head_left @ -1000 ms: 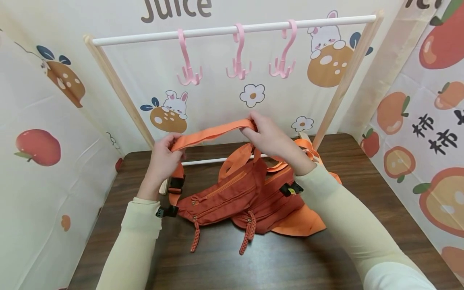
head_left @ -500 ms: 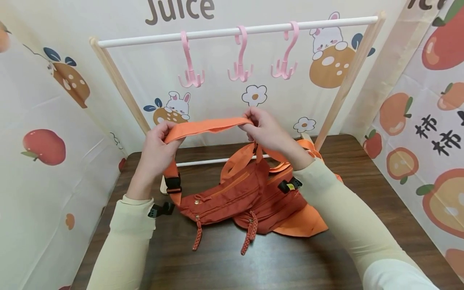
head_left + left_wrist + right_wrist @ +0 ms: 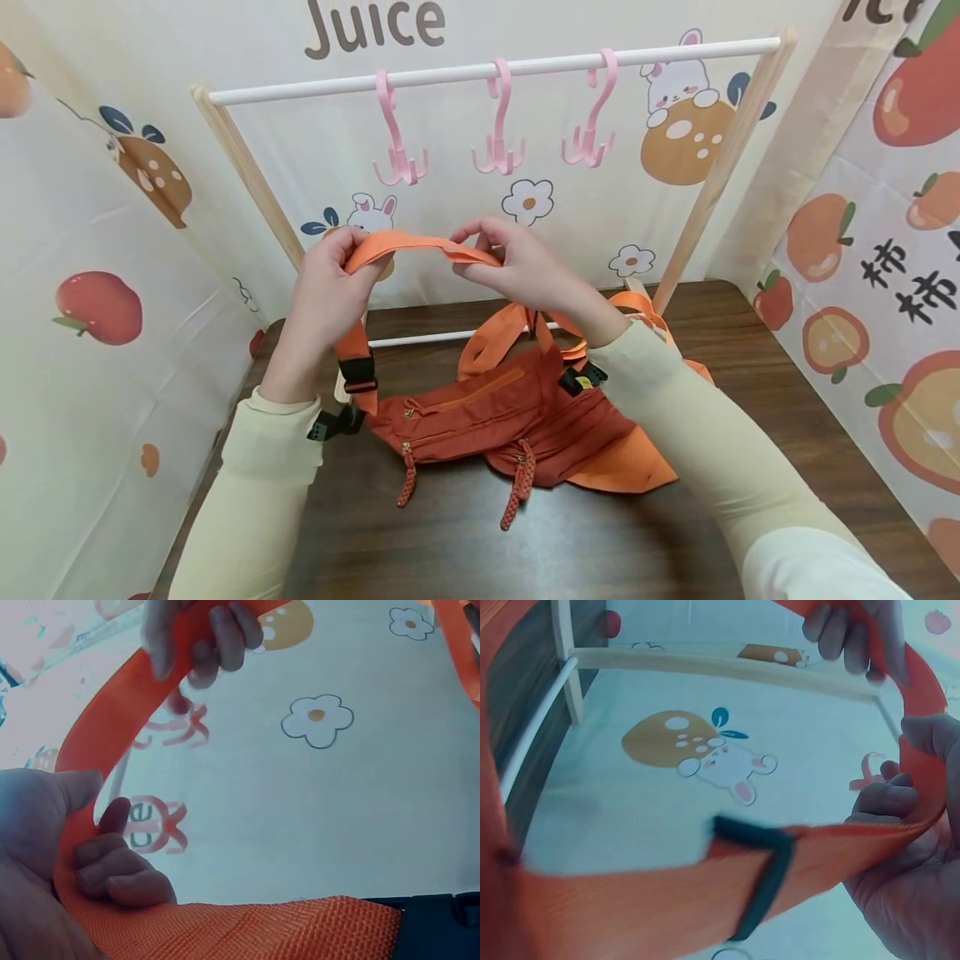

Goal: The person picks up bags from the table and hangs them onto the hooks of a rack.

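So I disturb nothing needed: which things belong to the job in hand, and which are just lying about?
In hand:
orange webbing strap, held by left hand and right hand
rust-red fabric waist bag attached to it

Seemingly idle now:
second rust-red fabric bag, partly behind the first
three pink plastic hooks
white-barred wooden rack

Pink hooks (image 3: 499, 137) on white rail (image 3: 315, 87); fruit-print backdrop (image 3: 450, 196) behind.

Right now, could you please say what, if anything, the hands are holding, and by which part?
The rust-red bag on the left, by its orange strap: the left hand and right hand grip it along the raised loop.
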The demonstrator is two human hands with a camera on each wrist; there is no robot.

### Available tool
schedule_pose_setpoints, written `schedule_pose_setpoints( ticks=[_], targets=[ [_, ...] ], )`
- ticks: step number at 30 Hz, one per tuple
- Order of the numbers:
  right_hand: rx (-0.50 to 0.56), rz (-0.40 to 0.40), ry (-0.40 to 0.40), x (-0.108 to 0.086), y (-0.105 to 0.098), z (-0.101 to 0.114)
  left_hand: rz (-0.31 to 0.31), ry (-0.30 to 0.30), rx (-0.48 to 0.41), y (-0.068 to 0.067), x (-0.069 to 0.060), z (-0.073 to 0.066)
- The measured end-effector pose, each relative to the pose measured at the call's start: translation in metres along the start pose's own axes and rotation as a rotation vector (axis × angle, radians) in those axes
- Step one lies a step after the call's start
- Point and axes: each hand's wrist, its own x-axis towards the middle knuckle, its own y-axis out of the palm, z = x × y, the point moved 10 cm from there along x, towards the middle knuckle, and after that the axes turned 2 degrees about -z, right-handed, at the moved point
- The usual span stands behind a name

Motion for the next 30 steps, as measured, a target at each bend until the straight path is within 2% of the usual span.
schedule_pose_setpoints(
  ticks=[9,18,24,30],
  targets=[
    [-0.004,0.020,-0.118,0.019,0.009,0.033,0.016,0.028,0.023,-0.001,0.009,-0.016],
    [-0.043,0.013,-0.097,0.028,-0.003,0.041,0.028,0.032,0.096,-0.014,0.013,-0.020],
    [-0.088,-0.010,-0.142,0.034,-0.009,0.050,0.033,0.079,0.051,-0.024,0.018,-0.028],
    [-0.103,-0.055,-0.151,0.043,-0.018,0.051,0.060,0.144,-0.010,-0.031,0.030,-0.029]
  ],
)
